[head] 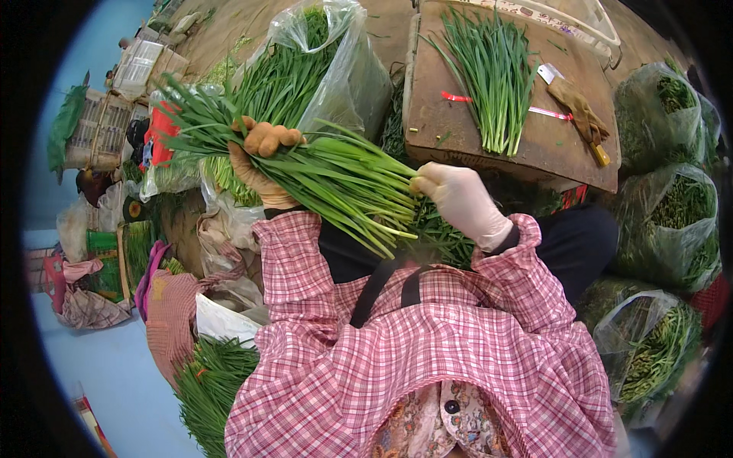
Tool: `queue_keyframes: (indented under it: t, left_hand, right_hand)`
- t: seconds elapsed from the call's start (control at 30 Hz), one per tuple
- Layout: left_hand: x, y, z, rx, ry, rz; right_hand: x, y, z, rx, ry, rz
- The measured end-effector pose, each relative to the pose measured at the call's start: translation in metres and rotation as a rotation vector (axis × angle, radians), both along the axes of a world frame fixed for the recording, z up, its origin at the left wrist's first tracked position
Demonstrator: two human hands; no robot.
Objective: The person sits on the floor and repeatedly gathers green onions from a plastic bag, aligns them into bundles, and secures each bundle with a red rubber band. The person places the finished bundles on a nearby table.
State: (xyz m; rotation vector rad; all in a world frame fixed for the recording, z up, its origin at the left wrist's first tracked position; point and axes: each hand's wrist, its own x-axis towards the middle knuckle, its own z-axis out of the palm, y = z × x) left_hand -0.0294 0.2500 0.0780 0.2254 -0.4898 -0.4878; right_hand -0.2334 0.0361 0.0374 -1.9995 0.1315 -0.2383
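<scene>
My left hand (255, 172), in a tan-brown work glove, grips a thick bunch of garlic chives (343, 177) around its leafy middle. The leaves fan out to the upper left, and the pale stem ends point right, above my lap. My right hand (467, 203) wears a thin white glove and pinches some stem ends at the bunch's right side. Ahead, on a brown board (435, 126), a second bunch of chives (492, 80) lies across a red-and-white strip (550, 113). Beside it a brown glove (578, 114) partly covers a tool with a yellowish wooden handle (600, 154).
A clear plastic bag (355, 74) full of chives stands beyond my left hand. Several bags of greens (667, 223) line the right side. A white plastic crate (595, 23) sits behind the board. More chives (217, 372) lie at lower left, near paper-wrapped bundles (94, 129).
</scene>
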Motion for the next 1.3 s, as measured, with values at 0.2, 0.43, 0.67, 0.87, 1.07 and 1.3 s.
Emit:
queue_keyframes:
  t: [0.2, 0.43, 0.67, 0.87, 1.07, 1.3]
  left_hand:
    - [0.021, 0.011, -0.002, -0.217, -0.151, -0.256]
    - [0.022, 0.015, -0.001, -0.206, -0.11, -0.204]
    - [0.018, 0.016, 0.0, -0.147, 0.08, -0.175]
    - [0.032, 0.043, -0.002, -0.165, 0.227, 0.035]
    - [0.026, 0.038, -0.022, 0.052, 0.301, 0.029]
    - [-0.031, -0.063, -0.035, 0.846, 0.119, 0.023]
  right_hand:
    - [-0.01, -0.023, -0.01, -0.428, 0.365, 0.081]
    - [-0.01, -0.032, -0.006, -0.015, -0.127, -0.11]
    - [-0.03, -0.037, 0.022, 0.228, 0.195, 0.036]
    - [-0.057, -0.098, 0.033, 0.47, 0.044, -0.343]
    - [-0.038, -0.092, 0.01, 0.771, -0.118, -0.509]
    - [-0.005, -0.075, 0.002, 0.69, -0.107, -0.502]
